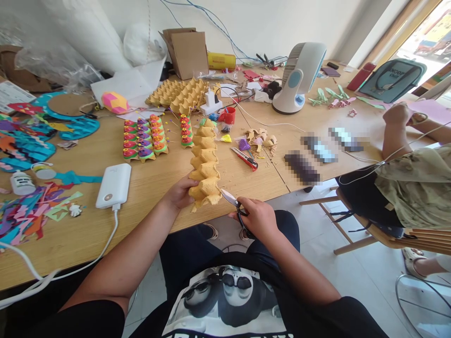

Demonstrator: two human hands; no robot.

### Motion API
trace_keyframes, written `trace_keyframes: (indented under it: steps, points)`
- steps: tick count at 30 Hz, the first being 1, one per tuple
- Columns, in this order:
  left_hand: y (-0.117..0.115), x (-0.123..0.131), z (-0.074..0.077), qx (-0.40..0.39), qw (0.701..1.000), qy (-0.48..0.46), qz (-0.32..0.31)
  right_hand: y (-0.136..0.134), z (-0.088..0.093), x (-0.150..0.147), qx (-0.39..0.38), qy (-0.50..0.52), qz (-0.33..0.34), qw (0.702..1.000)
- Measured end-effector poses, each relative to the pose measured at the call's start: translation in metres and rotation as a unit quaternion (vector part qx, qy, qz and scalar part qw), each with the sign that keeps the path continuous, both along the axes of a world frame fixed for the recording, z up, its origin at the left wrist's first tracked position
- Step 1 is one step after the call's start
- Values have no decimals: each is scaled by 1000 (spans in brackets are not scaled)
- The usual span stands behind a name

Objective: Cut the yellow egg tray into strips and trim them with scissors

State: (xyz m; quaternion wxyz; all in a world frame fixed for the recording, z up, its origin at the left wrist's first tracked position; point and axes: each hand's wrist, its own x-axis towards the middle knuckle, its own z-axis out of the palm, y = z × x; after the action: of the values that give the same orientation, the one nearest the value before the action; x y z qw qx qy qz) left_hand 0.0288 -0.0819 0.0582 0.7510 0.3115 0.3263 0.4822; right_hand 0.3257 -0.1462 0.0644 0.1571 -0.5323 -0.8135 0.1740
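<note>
A long strip cut from a yellow egg carton [205,164] stretches away from me over the table's front edge. My left hand [180,193] grips its near end from the left side. In my right hand [259,217] is a pair of scissors [230,198], fingers wrapped round the black handles. The blades point at the strip's near right edge and seem to touch it. A red utility knife [245,158] lies to the right of the strip, beside cut carton scraps [261,139].
Painted carton strips [144,136] stand beyond my left hand, with uncut egg trays [178,94] behind. A white power bank [113,186] with a cable lies at left. A fan [299,77] stands at the back; another person's arms [396,126] rest at right.
</note>
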Motion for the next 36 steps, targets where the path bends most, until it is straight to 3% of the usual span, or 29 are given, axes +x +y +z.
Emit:
trace_keyframes:
  steps: [16,24,28,32,34,36]
  points:
    - [0,0,-1,-41,999,3,2,3,-6,0,21,2,3,1000]
    - [0,1,4,-37,999,15,14,1,-5,-7,-85,91,9,992]
    - [0,0,5,-17,1000,2,16,-1,-2,-8,-185,232,40,954]
    - [0,-1,3,-26,999,-3,21,-2,-1,-9,-318,376,88,866]
    - [0,-1,3,-28,999,1,20,-3,-1,-9,-368,405,99,831]
    - [-1,-1,3,-24,1000,7,19,-4,-1,-8,-390,409,98,819]
